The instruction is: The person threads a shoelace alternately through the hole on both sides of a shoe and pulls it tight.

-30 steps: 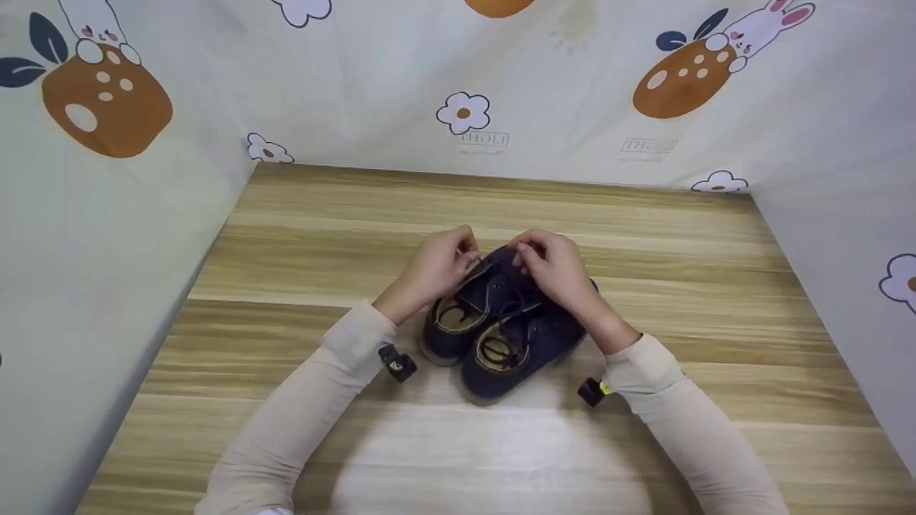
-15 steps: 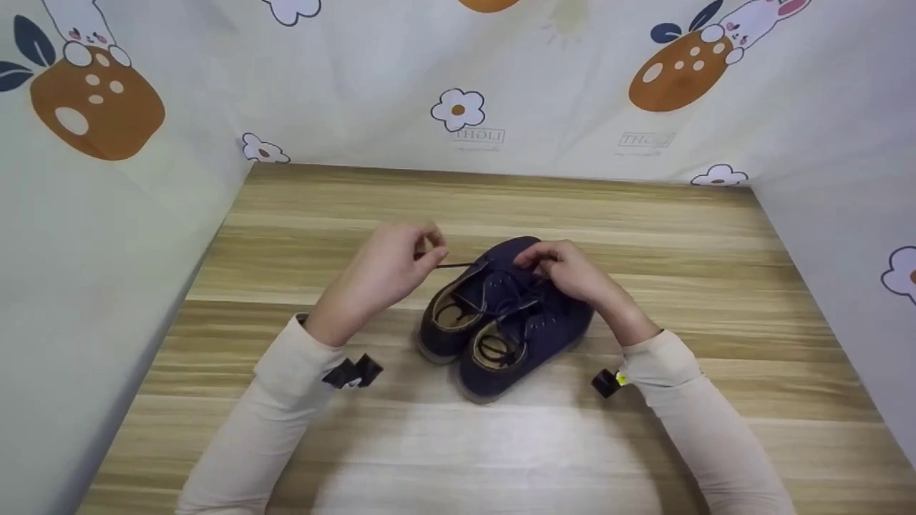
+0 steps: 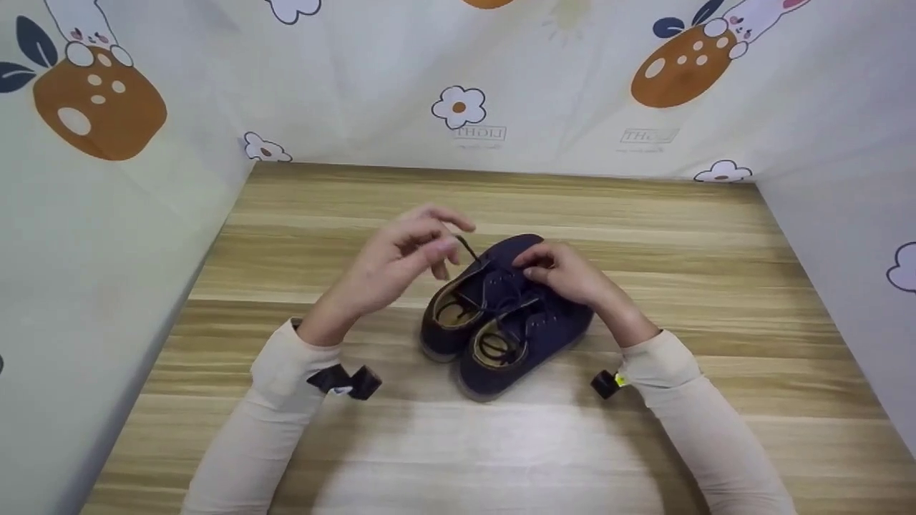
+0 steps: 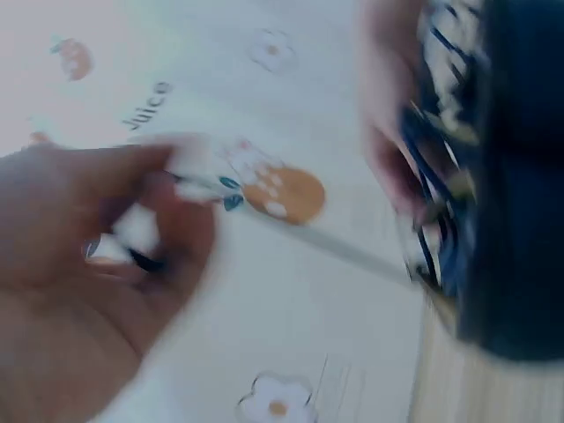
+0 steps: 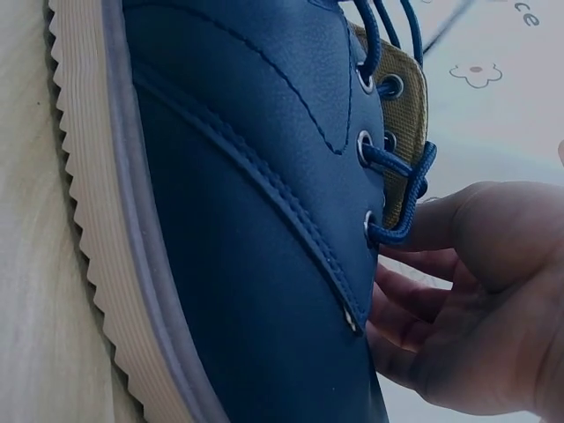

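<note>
A pair of dark blue lace-up shoes stands side by side, toes away from me. From the left shoe [image 3: 517, 250] a loose shoelace [image 3: 469, 248] runs up to my left hand [image 3: 390, 263], which pinches it between thumb and fingers. In the left wrist view the lace [image 4: 352, 254] is a blurred line between the fingers and the shoe. My right hand [image 3: 572, 277] lies over the front of the pair, relaxed fingertips at the left shoe's upper. The right wrist view shows the right shoe [image 5: 264, 256] close up, hiding those fingertips; its blue lace [image 5: 414, 194] is threaded through the eyelets.
The shoes stand on a wood-grain table [image 3: 644, 236]. A pale cloth [image 3: 358, 86] printed with flowers and rabbits encloses the back and sides. Lace ends [image 3: 494, 347] lie inside the right shoe's opening.
My left hand has moved left, away from the shoes, drawing the lace out, then shifted slightly back with its fingers spreading. The right hand has moved slightly toward me.
</note>
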Demonstrator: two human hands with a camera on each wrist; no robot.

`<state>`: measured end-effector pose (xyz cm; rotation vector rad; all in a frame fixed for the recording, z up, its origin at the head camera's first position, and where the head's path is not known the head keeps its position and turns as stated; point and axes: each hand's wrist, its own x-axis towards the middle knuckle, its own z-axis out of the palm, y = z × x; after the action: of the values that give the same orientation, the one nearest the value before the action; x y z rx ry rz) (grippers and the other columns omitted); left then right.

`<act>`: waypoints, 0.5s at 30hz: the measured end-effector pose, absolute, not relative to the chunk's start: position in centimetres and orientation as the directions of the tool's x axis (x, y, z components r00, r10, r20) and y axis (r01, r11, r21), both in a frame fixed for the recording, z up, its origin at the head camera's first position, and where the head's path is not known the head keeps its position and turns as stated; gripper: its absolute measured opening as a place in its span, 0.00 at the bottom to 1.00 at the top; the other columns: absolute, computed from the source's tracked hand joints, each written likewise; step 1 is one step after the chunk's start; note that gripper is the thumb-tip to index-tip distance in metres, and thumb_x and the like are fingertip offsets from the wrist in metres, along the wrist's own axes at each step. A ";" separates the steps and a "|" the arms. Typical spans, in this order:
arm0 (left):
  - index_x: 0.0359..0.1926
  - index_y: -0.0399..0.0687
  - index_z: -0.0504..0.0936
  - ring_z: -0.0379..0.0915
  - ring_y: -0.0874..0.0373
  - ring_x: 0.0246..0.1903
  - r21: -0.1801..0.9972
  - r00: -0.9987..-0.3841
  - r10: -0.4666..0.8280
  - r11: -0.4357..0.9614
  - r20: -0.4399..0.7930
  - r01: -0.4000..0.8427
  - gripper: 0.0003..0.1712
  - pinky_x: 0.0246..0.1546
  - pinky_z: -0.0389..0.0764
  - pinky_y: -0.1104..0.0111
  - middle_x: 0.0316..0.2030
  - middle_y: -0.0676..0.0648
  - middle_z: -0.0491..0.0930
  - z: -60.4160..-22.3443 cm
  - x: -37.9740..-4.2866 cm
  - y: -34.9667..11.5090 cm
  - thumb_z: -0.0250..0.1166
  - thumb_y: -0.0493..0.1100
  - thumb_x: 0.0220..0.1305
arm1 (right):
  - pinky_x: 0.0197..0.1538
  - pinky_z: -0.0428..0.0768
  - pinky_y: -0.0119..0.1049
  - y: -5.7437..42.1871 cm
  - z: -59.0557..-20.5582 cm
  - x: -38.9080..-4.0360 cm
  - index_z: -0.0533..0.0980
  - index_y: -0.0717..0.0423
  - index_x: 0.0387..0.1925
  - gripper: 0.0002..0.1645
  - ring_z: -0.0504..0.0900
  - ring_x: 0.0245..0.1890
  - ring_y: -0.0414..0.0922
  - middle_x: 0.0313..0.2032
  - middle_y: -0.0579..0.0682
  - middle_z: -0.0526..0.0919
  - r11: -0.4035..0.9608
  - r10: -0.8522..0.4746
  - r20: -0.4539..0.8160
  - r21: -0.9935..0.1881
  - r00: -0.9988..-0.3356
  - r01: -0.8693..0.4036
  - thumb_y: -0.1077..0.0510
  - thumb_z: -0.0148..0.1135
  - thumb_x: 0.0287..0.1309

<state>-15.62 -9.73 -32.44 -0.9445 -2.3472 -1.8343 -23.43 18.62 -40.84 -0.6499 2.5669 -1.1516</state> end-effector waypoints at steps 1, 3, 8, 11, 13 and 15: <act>0.31 0.36 0.81 0.79 0.57 0.29 0.887 -0.819 0.390 0.010 0.421 0.461 0.16 0.35 0.85 0.63 0.47 0.44 0.82 -32.1 -15.6 -9.8 0.56 0.42 0.73 | 0.56 0.75 0.44 18.5 -40.8 -23.4 0.82 0.62 0.49 0.14 0.80 0.50 0.54 0.49 0.62 0.83 0.593 -0.493 -0.047 -0.749 -0.869 -0.296 0.65 0.58 0.64; 0.28 0.33 0.77 0.79 0.56 0.27 0.859 -0.806 0.299 -0.139 0.510 0.492 0.20 0.35 0.84 0.64 0.41 0.46 0.84 -31.7 -15.5 -9.8 0.55 0.43 0.74 | 0.55 0.75 0.43 18.4 -40.8 -23.2 0.82 0.62 0.49 0.14 0.79 0.49 0.53 0.49 0.61 0.83 0.603 -0.490 -0.046 -0.739 -0.871 -0.300 0.65 0.59 0.63; 0.26 0.29 0.75 0.76 0.57 0.23 0.834 -0.781 0.297 -0.135 0.549 0.535 0.18 0.28 0.80 0.68 0.27 0.52 0.82 -31.9 -15.1 -9.6 0.52 0.38 0.73 | 0.52 0.74 0.40 18.3 -41.0 -23.1 0.83 0.61 0.47 0.13 0.78 0.45 0.51 0.47 0.60 0.83 0.625 -0.482 -0.035 -0.714 -0.876 -0.315 0.64 0.60 0.62; 0.27 0.32 0.76 0.75 0.58 0.22 0.859 -0.791 0.363 -0.055 0.492 0.509 0.16 0.27 0.80 0.68 0.26 0.49 0.80 -32.5 -15.0 -9.3 0.52 0.35 0.72 | 0.51 0.74 0.39 18.2 -41.1 -23.1 0.83 0.60 0.47 0.13 0.78 0.45 0.50 0.47 0.59 0.83 0.629 -0.471 -0.027 -0.712 -0.882 -0.314 0.63 0.60 0.62; 0.28 0.34 0.77 0.75 0.58 0.22 0.876 -0.804 0.405 0.018 0.435 0.482 0.16 0.27 0.80 0.68 0.26 0.46 0.80 -33.1 -15.1 -8.9 0.53 0.37 0.72 | 0.52 0.74 0.40 18.2 -41.0 -23.0 0.83 0.61 0.47 0.13 0.78 0.45 0.50 0.47 0.59 0.82 0.630 -0.463 -0.021 -0.711 -0.886 -0.313 0.63 0.60 0.63; 0.29 0.37 0.79 0.76 0.57 0.23 0.885 -0.820 0.443 0.110 0.363 0.452 0.16 0.29 0.81 0.66 0.27 0.43 0.80 -33.8 -15.3 -8.6 0.55 0.41 0.73 | 0.52 0.74 0.40 18.1 -41.0 -22.9 0.83 0.60 0.47 0.13 0.78 0.45 0.50 0.47 0.59 0.83 0.632 -0.457 -0.016 -0.709 -0.890 -0.312 0.63 0.60 0.63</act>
<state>-15.35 -8.60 -33.80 -0.9415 -2.3347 -1.8672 -22.90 18.15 -41.04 -0.6334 2.6592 -1.1004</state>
